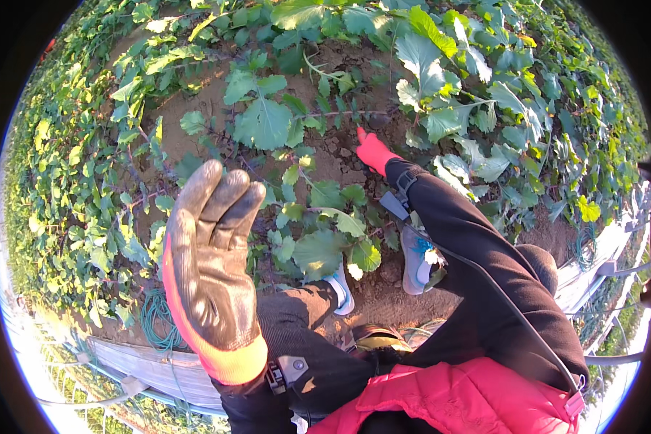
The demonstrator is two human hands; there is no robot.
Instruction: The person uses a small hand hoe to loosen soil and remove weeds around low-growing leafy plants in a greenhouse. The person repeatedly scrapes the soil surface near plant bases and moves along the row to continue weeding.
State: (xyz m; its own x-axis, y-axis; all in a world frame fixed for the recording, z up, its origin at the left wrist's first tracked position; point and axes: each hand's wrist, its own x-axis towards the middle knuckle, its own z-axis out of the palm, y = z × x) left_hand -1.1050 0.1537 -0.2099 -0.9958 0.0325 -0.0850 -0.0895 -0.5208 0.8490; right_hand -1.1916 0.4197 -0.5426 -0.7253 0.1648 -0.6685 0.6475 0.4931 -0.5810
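My left hand (pixel 217 266), in a red work glove with a dark coated palm, is raised at the left of centre. Its palm is turned up, the fingers point away from me, and nothing lies in it. Lobed green leaves (pixel 320 252) grow to its right. My right hand (pixel 374 151), in a red glove, reaches down to the brown soil (pixel 331 157) between leafy plants, one finger extended towards a thin reddish stem (pixel 342 113). Its palm side and most fingers are hidden, so whether it holds anything cannot be told. A large leaf (pixel 264 122) spreads to its left.
Dense leafy plants (pixel 87 206) surround the patch of soil. My shoes (pixel 415 260) stand on the soil close to the plants. Coiled green cord (pixel 161 320) lies at the lower left, beside a pale edging board (pixel 152 369). More cord (pixel 585 247) hangs at the right edge.
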